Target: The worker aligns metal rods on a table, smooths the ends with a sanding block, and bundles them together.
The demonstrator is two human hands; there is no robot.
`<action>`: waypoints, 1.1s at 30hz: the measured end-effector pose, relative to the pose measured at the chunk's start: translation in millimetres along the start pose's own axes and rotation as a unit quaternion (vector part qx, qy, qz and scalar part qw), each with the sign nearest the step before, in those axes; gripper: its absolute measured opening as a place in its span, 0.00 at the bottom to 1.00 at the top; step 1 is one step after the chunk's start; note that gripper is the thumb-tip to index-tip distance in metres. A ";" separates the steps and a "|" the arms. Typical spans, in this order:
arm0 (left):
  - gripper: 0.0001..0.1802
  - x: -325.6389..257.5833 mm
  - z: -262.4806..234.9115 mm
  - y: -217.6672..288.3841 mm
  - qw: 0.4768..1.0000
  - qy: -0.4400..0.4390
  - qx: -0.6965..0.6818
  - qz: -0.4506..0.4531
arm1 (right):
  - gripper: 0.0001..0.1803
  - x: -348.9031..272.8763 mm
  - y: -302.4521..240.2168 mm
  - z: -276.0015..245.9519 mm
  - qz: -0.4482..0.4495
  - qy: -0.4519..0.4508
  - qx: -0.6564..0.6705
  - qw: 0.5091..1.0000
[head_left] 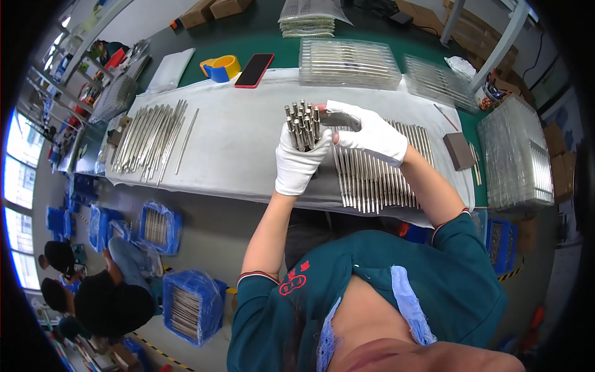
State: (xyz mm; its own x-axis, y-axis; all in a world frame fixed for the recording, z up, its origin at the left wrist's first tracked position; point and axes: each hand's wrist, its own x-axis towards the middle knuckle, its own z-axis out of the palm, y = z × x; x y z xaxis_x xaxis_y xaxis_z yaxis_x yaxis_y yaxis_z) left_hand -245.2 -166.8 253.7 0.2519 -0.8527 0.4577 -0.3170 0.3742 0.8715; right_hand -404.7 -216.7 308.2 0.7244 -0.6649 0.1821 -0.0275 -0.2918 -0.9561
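Note:
My left hand (295, 162), in a white glove, is wrapped round a bundle of slim silvery metal rods (302, 127), held upright with their stepped ends showing at the top. My right hand (367, 131), gloved in white with bare fingertips, curves in from the right. Its thumb and fingers are apart, and the fingertips come up to the bundle's right edge; whether they touch a rod I cannot tell. Beneath and beside the right hand lies a row of similar metal rods (376, 180). Another loose group of rods (149, 139) lies on the left of the white cloth (238, 142).
Behind the cloth are a red-edged phone (254, 70), a blue-and-yellow tape roll (221, 68) and clear trays of rods (350, 64). A grey-brown block (457, 151) sits at right, near stacked wrapped trays (515, 155). Blue bins (193, 307) stand on the floor; other people sit lower left.

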 end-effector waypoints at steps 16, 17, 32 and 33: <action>0.22 -1.3 1.6 -16.6 0.996 0.027 0.080 0.033 | 0.20 -45.6 -1.9 15.5 0.076 0.025 0.251 0.965; 0.23 -1.6 1.6 -16.4 0.996 0.028 0.074 0.038 | 0.22 -46.0 -2.2 18.1 0.100 -0.009 0.262 0.960; 0.21 -13.1 -4.7 -22.4 0.976 0.034 0.160 0.143 | 0.47 -36.8 65.9 77.2 0.374 -0.058 0.584 0.718; 0.21 -16.1 -5.9 -25.7 0.930 0.034 0.263 0.254 | 0.48 -33.3 67.2 81.9 0.372 -0.038 0.585 0.720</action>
State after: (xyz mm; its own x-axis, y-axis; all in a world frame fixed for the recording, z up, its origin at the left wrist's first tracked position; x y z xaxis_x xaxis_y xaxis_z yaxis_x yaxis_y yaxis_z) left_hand -235.7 -160.5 225.0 -0.0003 -0.5826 0.8128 -0.8098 0.4770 0.3416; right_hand -374.2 -157.8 219.1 0.8453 -0.2853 -0.4518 0.1391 0.9338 -0.3296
